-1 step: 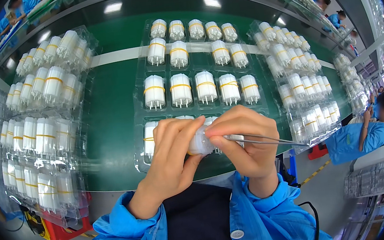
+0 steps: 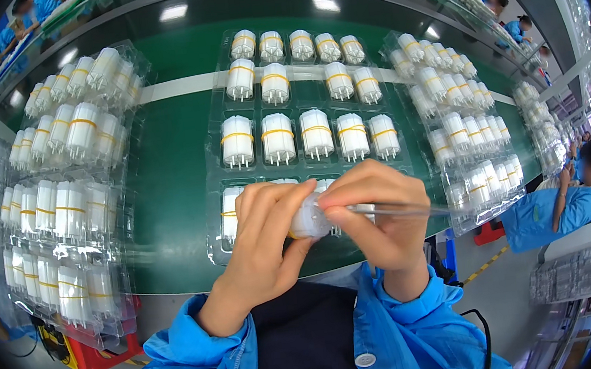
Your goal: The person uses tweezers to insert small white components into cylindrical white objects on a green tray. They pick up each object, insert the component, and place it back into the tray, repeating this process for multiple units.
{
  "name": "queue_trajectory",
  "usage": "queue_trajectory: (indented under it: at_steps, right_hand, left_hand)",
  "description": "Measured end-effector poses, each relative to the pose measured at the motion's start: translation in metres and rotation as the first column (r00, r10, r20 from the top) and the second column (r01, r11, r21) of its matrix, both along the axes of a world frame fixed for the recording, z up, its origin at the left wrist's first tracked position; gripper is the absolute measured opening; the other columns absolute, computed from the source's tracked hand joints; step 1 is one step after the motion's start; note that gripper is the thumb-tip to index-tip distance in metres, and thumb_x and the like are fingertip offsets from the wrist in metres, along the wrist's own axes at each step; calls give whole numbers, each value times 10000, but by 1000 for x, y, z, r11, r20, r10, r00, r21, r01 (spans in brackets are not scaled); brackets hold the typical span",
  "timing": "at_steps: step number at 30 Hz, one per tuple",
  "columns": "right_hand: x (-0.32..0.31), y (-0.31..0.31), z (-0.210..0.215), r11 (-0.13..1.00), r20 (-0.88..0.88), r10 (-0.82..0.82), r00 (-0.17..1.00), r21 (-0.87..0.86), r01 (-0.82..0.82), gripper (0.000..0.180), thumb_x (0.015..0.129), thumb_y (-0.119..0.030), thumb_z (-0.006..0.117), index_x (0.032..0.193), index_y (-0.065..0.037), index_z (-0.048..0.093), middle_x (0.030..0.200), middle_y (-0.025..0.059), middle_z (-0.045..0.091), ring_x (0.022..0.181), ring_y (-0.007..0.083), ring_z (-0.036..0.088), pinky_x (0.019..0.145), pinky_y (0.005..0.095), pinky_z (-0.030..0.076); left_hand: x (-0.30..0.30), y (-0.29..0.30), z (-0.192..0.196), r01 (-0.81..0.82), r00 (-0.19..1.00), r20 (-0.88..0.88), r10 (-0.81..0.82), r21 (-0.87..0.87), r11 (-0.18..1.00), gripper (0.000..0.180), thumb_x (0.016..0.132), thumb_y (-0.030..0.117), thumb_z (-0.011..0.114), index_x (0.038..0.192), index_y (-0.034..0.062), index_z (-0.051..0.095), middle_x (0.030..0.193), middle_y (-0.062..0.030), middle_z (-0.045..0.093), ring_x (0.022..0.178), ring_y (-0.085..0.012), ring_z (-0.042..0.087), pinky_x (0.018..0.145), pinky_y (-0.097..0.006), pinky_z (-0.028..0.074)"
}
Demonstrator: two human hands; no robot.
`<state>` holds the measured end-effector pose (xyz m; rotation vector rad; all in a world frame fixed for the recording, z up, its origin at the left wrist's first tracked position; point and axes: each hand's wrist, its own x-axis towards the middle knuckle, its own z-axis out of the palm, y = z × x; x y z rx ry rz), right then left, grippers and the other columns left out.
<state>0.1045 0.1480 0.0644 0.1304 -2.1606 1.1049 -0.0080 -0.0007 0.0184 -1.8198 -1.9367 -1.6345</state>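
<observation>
**Working a white plastic part with tweezers above the green belt**

Stretching across the view, the green conveyor belt point(image 2: 176, 161) carries everything else. On it, straight beyond the hands, lies a clear blister tray point(image 2: 218, 193) of white cylindrical parts banded in yellow, standing in rows. More such trays flank it: a stacked group point(image 2: 64, 203) at the belt's left end, another run point(image 2: 460, 129) toward its right end. At the belt's near edge, the left hand point(image 2: 263, 250) is closed around one white cylindrical part point(image 2: 309, 221), fingers wrapped over its side. The right hand point(image 2: 387, 221) touches the same part from the right and pinches thin metal tweezers point(image 2: 404, 208), whose shaft points rightward. A seated co-worker in a blue coat point(image 2: 557, 206) is off the belt's right end.
</observation>
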Motion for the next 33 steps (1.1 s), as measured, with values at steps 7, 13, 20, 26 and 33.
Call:
queue_trajectory:
  at_steps: [7, 13, 20, 26, 33]
  right_hand:
    - [6, -31, -10, 735, -177, -34, 984, -672, -96, 210, 819, 41, 690, 1024, 78, 662, 1017, 182, 655, 883, 200, 670, 786, 301, 549]
    - [6, -32, -13, 844, -103, -25, 994, -535, -34, 191, 814, 23, 708, 1004, 37, 694, 959, 164, 681, 874, 206, 660, 755, 295, 528]
    - [3, -32, -15, 914, -72, -57, 996, -404, 23, 157, 821, 14, 711, 975, 41, 697, 908, 174, 694, 816, 215, 676, 709, 284, 529]
    - [0, -31, -16, 922, -76, -57, 995, -388, 24, 150, 828, 16, 708, 974, 44, 695, 908, 173, 691, 813, 212, 675, 703, 278, 529]
    - [0, -33, -17, 901, -57, -57, 997, -434, 27, 150, 833, 13, 709, 978, 43, 692, 912, 169, 690, 822, 209, 666, 712, 282, 525]
  left_hand:
    - [12, 13, -27, -80, 940, 340, -38, 325, 942, 578, 677, -39, 764, 1190, -1, 501, 1104, -164, 579, 1006, -335, 581, 883, -441, 474]
    - [2, 3, -9, -53, 996, 79, 45, 103, 993, 656, 700, -50, 721, 1296, -30, 450, 1169, -216, 550, 1045, -392, 536, 919, -448, 427]
    - [1, 2, -6, -13, 1000, 12, 12, 83, 996, 714, 667, -89, 688, 1336, -43, 442, 1211, -226, 504, 1069, -412, 489, 940, -471, 397]
    - [2, 3, -6, -45, 999, -3, 45, 69, 997, 721, 658, -103, 688, 1335, -44, 450, 1203, -226, 504, 1064, -408, 492, 936, -473, 400]
    - [2, 3, -7, -60, 998, -15, 61, 71, 996, 731, 651, -110, 694, 1337, -46, 449, 1198, -225, 506, 1060, -409, 493, 925, -472, 408]
